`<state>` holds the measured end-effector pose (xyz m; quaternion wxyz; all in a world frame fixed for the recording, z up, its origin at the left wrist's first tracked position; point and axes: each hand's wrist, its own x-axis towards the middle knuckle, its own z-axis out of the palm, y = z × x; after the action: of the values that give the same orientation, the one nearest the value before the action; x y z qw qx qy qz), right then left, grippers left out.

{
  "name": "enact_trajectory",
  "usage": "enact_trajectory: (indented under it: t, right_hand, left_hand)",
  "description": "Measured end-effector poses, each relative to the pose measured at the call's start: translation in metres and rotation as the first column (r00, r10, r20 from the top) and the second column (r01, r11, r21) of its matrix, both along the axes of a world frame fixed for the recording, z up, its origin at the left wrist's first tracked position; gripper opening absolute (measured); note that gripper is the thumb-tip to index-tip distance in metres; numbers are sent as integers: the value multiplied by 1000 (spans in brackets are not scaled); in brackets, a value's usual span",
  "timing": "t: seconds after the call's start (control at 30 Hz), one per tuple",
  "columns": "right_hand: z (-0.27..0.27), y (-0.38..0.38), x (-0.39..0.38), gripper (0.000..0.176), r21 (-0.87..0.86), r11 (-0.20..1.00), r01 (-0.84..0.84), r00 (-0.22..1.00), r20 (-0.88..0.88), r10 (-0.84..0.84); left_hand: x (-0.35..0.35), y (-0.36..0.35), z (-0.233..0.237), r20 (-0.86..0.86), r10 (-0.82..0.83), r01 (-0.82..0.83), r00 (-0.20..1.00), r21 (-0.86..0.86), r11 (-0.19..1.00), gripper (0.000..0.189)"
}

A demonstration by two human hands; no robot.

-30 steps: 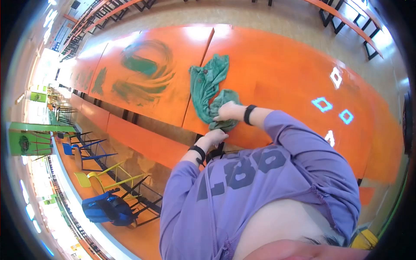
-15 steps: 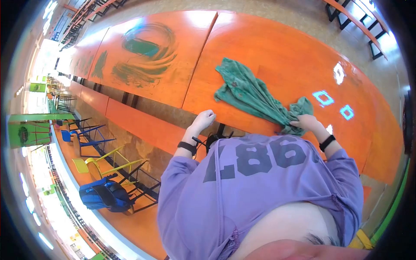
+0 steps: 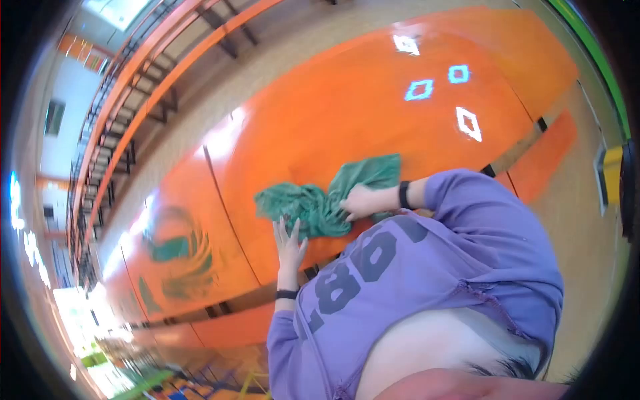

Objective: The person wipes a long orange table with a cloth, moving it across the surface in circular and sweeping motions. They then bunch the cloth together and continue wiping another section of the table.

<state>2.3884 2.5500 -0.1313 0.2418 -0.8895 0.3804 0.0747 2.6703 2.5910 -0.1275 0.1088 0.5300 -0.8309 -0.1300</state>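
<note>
A green cloth [image 3: 310,208] lies bunched on the orange table [image 3: 320,133], close to my body. My right hand [image 3: 363,201] grips it near its middle, and a loose flap spreads out beyond the fingers. At the cloth's left end, my left hand [image 3: 290,248] has its fingers spread, with the fingertips against the lower edge of the fabric. Both wrists wear a dark band.
On the table section to the left is a smeared dark-green patch [image 3: 170,249] with swirling streaks. A seam [image 3: 227,213] divides the sections. Long orange benches [image 3: 193,63] stand across the floor at the back. An orange bench [image 3: 543,160] is at the right.
My left hand has gone from a closed fist beside the table to spread fingers at the cloth. The cloth is more bunched, and my view has turned to the right.
</note>
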Motion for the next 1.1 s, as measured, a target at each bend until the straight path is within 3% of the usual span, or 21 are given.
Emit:
enact_trajectory:
  t: [0.03, 0.1, 0.23, 0.43, 0.7, 0.83, 0.97, 1.1]
  right_hand:
    - [-10, 4, 14, 39, -27, 1000, -8, 996, 87, 11]
    - [-13, 10, 34, 40, -71, 997, -31, 994, 102, 38]
    - [-19, 8, 50, 43, -146, 987, -64, 994, 75, 76]
    - [-19, 1, 53, 46, -67, 989, -128, 991, 37, 131]
    - [-19, -3, 60, 47, -87, 974, -209, 978, -47, 205]
    - [-4, -8, 66, 51, -75, 954, -291, 947, -168, 275]
    - [7, -14, 77, 53, 82, 951, -297, 885, -352, 307]
    - [4, -12, 71, 54, 35, 961, -273, 926, -261, 273]
  left_hand:
    - [2, -3, -6, 93, -10, 8, 996, 26, 1000, 53]
    - [3, -6, -19, 276, -16, -3, 961, 68, 998, 51]
    - [16, -10, -41, 169, -54, 55, 984, 0, 999, 50]
    - [9, 1, -59, 138, 75, -67, 988, -60, 996, 48]
    - [-4, 11, -57, 118, 246, -244, 962, -34, 969, 48]
    - [-9, 15, -65, 80, 333, -329, 939, -63, 942, 48]
    - [-13, 19, -63, 80, 396, -391, 915, -68, 918, 47]
    - [-17, 21, -57, 25, 445, -444, 895, -39, 895, 46]
